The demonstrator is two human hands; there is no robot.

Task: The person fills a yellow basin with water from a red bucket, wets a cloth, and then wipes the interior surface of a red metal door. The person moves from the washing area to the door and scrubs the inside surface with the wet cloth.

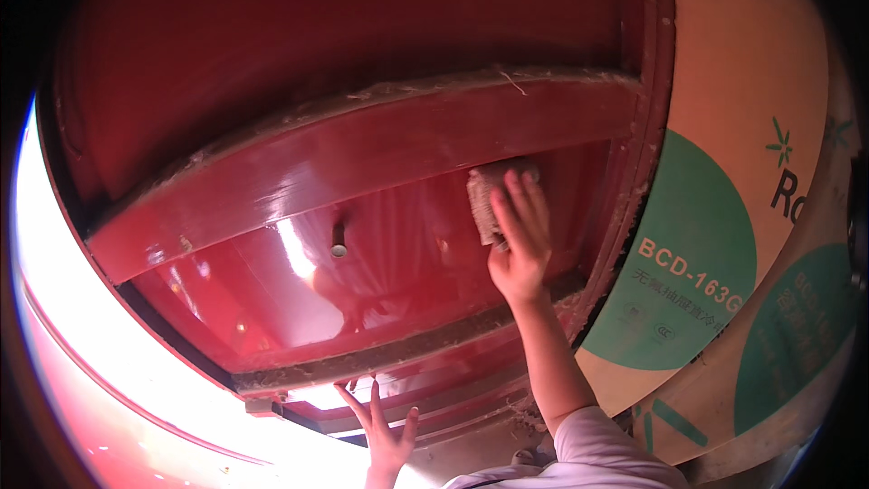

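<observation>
My right hand (521,234) presses a folded, ribbed beige-grey cloth (483,207) flat against a glossy dark red panel (400,265). The cloth lies just below a raised red crossbar (380,139), towards the panel's right side. Lower down, my left hand (388,431) is empty with its fingers spread. Its fingertips reach the dusty lower ledge (407,346); whether they rest on it I cannot tell. A short round metal peg or knob (339,248) sticks out of the panel left of the cloth.
Brownish dust and fluff lie along the top edge of the crossbar. Large printed cardboard boxes (719,81) with green circles stand close on the right. A bright, overexposed surface (136,353) curves along the left. Grey floor (468,458) shows below.
</observation>
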